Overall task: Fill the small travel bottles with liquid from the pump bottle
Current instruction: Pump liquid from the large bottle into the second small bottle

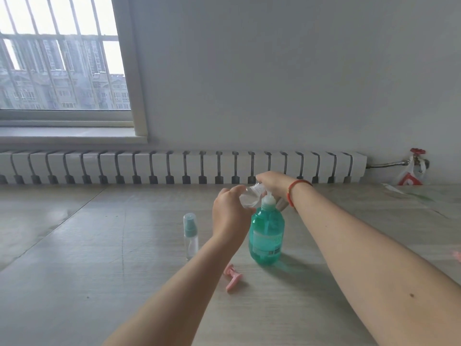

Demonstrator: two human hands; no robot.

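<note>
Teal liquid fills the pump bottle (266, 236), upright on the wood-grain floor (99, 245) at centre. Left hand (228, 213) has its grip curled round a clear small bottle (249, 199), tilted, mouth at the pump nozzle. Right hand (272, 182) rests on the pump head (finger position unclear). Capped spray bottle (190, 236) stands left; pink cap (233, 277) lies nearer.

Both forearms bare, no sleeves; red bead bracelet (291, 196) on rt wrist.

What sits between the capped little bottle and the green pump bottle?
Head view: the left hand and forearm, holding a clear small bottle at the pump bottle.
</note>
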